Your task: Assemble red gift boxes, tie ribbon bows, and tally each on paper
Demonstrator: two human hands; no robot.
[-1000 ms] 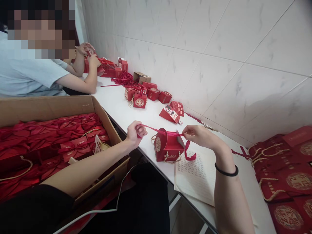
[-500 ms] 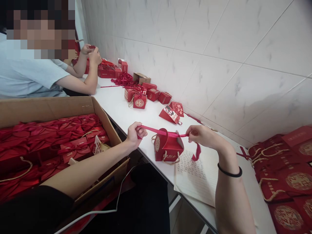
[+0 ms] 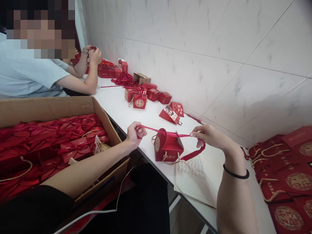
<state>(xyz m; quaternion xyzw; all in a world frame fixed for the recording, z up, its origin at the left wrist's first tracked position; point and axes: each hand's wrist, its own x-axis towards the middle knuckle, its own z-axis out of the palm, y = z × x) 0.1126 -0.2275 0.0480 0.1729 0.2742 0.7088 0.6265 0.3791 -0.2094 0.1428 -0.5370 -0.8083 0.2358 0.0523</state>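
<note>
A small red gift box (image 3: 169, 152) with twisted rope handles stands upright on the white table (image 3: 156, 120). A red ribbon (image 3: 152, 129) runs taut through the top of the box, between its raised flaps. On the left, my left hand (image 3: 135, 134) is closed around one end of the ribbon. To the right of the box, my right hand (image 3: 203, 135) pinches the other side, and the loose tail hangs in a curve below it. Under that tail lies an open notebook (image 3: 197, 182) with handwriting, close beside the box.
At my left stands a cardboard carton (image 3: 97, 105) packed with ribboned red boxes. Farther along are several red boxes (image 3: 153, 94), a ribbon heap (image 3: 123, 79) and flat red cards (image 3: 170, 114). Red gift bags (image 3: 287, 182) are stacked at right. A co-worker's hands (image 3: 94, 55) hold something red.
My right hand has moved slightly right, drawing the ribbon farther out from the box. Its loose tail now swings leftward toward the box. My left hand is nearly still.
</note>
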